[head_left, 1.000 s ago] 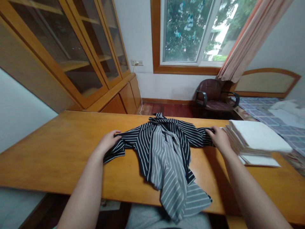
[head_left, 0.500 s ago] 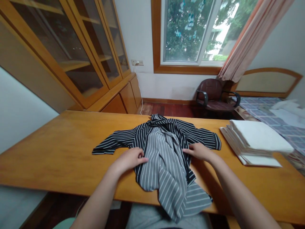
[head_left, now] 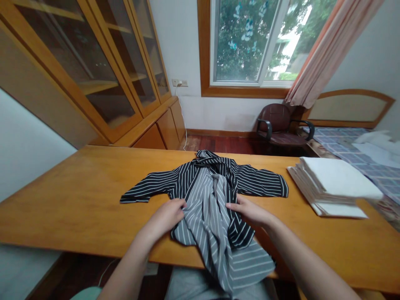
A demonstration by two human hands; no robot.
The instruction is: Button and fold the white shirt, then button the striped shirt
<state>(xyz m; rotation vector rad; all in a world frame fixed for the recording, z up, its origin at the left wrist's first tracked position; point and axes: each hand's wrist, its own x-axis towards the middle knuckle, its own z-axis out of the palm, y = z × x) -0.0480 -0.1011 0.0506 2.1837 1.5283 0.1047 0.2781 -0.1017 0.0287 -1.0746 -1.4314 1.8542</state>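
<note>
A black-and-white striped shirt (head_left: 206, 208) lies open on the wooden table, its grey inner side facing up in the middle. Both sleeves spread outward, and the collar is near the far edge. The lower hem hangs over the table's near edge. My left hand (head_left: 173, 212) is closed on the shirt's left front edge, pinching the cloth between thumb and fingers. On the other side, my right hand (head_left: 248, 208) grips the right front edge, with the thumb on top and some fingers hidden by cloth.
The wooden table (head_left: 78, 196) runs across the view. At its right lies a stack of folded white sheets (head_left: 339, 179). Beyond stand a brown armchair (head_left: 278, 121), a bed (head_left: 340, 137) with checked cover, and a glass-door cabinet (head_left: 125, 66) at the left.
The shirt's middle has gathered into narrower folds. My right hand has moved left with the right edge, and my left hand has shifted slightly left, now pinching the cloth.
</note>
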